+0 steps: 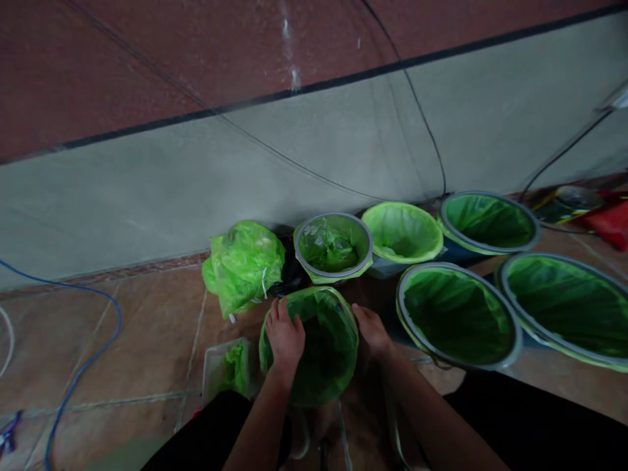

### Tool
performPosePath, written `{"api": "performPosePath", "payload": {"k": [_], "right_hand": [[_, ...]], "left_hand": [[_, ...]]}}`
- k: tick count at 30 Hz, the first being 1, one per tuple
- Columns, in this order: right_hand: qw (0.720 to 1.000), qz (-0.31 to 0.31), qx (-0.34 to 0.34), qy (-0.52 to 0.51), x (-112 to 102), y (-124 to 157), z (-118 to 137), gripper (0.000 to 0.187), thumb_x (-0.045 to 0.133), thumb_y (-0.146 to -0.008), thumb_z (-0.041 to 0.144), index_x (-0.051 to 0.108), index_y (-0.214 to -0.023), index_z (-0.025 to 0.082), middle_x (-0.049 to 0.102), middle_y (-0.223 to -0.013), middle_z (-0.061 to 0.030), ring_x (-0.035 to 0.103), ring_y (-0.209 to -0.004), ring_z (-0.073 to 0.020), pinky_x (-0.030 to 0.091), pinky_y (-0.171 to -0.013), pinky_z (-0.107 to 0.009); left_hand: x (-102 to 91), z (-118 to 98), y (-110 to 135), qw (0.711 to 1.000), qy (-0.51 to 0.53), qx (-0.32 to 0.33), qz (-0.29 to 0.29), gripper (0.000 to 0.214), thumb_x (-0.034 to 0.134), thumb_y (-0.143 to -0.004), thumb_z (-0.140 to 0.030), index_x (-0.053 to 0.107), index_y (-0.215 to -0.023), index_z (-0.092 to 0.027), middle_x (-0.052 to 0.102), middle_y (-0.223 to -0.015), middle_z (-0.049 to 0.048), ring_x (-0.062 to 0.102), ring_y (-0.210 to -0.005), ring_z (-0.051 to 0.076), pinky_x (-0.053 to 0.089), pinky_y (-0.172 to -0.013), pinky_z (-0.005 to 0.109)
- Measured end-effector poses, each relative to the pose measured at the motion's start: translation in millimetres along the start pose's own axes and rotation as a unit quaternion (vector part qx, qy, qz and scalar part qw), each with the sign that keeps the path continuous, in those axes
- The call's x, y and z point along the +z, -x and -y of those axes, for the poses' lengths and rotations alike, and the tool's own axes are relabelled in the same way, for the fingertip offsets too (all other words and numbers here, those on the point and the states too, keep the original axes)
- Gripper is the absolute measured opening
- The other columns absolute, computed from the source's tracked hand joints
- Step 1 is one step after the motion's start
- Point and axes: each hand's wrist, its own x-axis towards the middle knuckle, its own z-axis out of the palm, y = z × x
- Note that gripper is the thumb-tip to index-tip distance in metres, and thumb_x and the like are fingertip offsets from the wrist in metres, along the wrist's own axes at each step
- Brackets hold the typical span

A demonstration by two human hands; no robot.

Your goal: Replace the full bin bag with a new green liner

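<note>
A small bin lined with a green plastic bag point(321, 347) stands on the tiled floor right in front of me. My left hand point(284, 337) lies on its left rim, fingers curled over the bag's edge. My right hand point(371, 330) grips the right rim the same way. Both hands press the green liner against the rim. The bin's body is hidden under the bag.
Several more green-lined bins point(456, 314) stand to the right and behind, along a grey wall point(196, 183). A tied green bag point(243, 265) lies to the left. A clear box with green bags point(228, 369) sits by my knee. A blue cable point(93, 340) runs at the left.
</note>
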Motion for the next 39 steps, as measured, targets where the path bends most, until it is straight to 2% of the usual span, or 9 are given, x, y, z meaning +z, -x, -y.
{"api": "performPosePath", "payload": {"k": [5, 8, 10, 15, 19, 24, 28, 33, 39], "right_hand": [[0.994, 0.011, 0.064, -0.086, 15.8, -3.4, 5.8, 0.042, 0.058, -0.074, 0.060, 0.067, -0.069, 0.020, 0.071, -0.068, -0.0059, 0.064, -0.064, -0.0206, 0.050, -0.059, -0.031], [0.986, -0.025, 0.097, -0.134, 22.8, -5.4, -4.6, 0.039, 0.068, -0.063, 0.053, 0.071, -0.080, 0.018, 0.074, -0.074, -0.0069, 0.067, -0.066, -0.0219, 0.052, -0.060, -0.032], [0.980, -0.058, 0.111, -0.153, 27.0, -4.7, -14.1, 0.042, 0.070, -0.059, 0.051, 0.071, -0.083, 0.017, 0.075, -0.075, -0.0078, 0.068, -0.065, -0.0224, 0.053, -0.058, -0.033], [0.978, -0.106, 0.099, -0.148, 31.7, 0.9, -33.6, 0.047, 0.069, -0.063, 0.053, 0.071, -0.093, 0.016, 0.077, -0.084, -0.0120, 0.072, -0.073, -0.0256, 0.057, -0.063, -0.036], [0.993, -0.083, 0.058, -0.068, 26.7, 9.2, -37.0, 0.057, 0.055, -0.075, 0.056, 0.067, -0.109, 0.012, 0.075, -0.105, -0.0180, 0.071, -0.095, -0.0293, 0.057, -0.084, -0.042], [0.996, -0.047, -0.048, 0.064, 26.7, 19.3, -25.2, 0.062, 0.043, -0.090, 0.052, 0.053, -0.134, 0.010, 0.060, -0.136, -0.0200, 0.056, -0.128, -0.0288, 0.044, -0.109, -0.045], [0.980, 0.008, -0.088, 0.177, 35.7, 22.6, -16.4, 0.040, 0.040, -0.092, 0.030, 0.056, -0.125, 0.014, 0.067, -0.124, -0.0169, 0.062, -0.118, -0.0257, 0.047, -0.102, -0.038], [0.967, 0.020, -0.052, 0.248, 40.4, 23.8, -15.9, 0.024, 0.036, -0.094, 0.024, 0.058, -0.101, 0.020, 0.070, -0.094, -0.0113, 0.068, -0.092, -0.0234, 0.051, -0.081, -0.032], [0.972, 0.007, -0.061, 0.227, 30.8, 18.6, -14.3, 0.038, 0.041, -0.094, 0.039, 0.057, -0.118, 0.014, 0.069, -0.114, -0.0181, 0.067, -0.107, -0.0276, 0.050, -0.093, -0.037]], "left_hand": [[5.1, -31.6, -62.2, 0.990, 0.029, 0.035, 0.131, 0.040, 0.039, -0.099, -0.034, 0.061, -0.129, -0.017, 0.065, -0.133, 0.0133, 0.057, -0.126, 0.027, 0.043, -0.107, 0.044], [8.7, -28.5, -92.0, 0.970, -0.004, 0.044, 0.239, 0.033, 0.044, -0.098, -0.035, 0.070, -0.115, -0.023, 0.070, -0.125, 0.0086, 0.062, -0.118, 0.027, 0.046, -0.101, 0.044], [13.6, -21.2, -101.2, 0.961, 0.010, 0.074, 0.265, 0.027, 0.053, -0.094, -0.029, 0.072, -0.112, -0.024, 0.072, -0.122, 0.0051, 0.064, -0.115, 0.023, 0.047, -0.100, 0.039], [24.1, -5.9, -105.1, 0.963, 0.059, 0.108, 0.241, 0.030, 0.049, -0.093, -0.016, 0.073, -0.111, -0.020, 0.075, -0.115, 0.0042, 0.068, -0.105, 0.016, 0.049, -0.097, 0.027], [24.3, 0.2, -102.0, 0.965, 0.025, 0.131, 0.224, 0.034, 0.044, -0.096, -0.019, 0.072, -0.114, -0.021, 0.074, -0.118, 0.0041, 0.068, -0.108, 0.018, 0.047, -0.101, 0.030], [23.5, 6.2, -96.7, 0.963, -0.024, 0.156, 0.218, 0.036, 0.041, -0.098, -0.024, 0.068, -0.122, -0.023, 0.070, -0.126, 0.0052, 0.063, -0.117, 0.020, 0.042, -0.107, 0.035], [23.5, 7.8, -90.9, 0.942, -0.050, 0.193, 0.271, 0.034, 0.037, -0.101, -0.035, 0.067, -0.112, -0.022, 0.072, -0.116, 0.0066, 0.065, -0.110, 0.020, 0.044, -0.102, 0.031], [25.0, 15.3, -87.9, 0.936, -0.108, 0.196, 0.273, 0.033, 0.039, -0.101, -0.040, 0.062, -0.111, -0.019, 0.071, -0.106, 0.0111, 0.067, -0.104, 0.023, 0.048, -0.092, 0.032], [15.8, 22.2, -88.8, 0.940, -0.124, 0.182, 0.262, 0.035, 0.054, -0.095, -0.037, 0.058, -0.125, -0.018, 0.068, -0.118, 0.0148, 0.062, -0.116, 0.028, 0.043, -0.102, 0.038]]}}
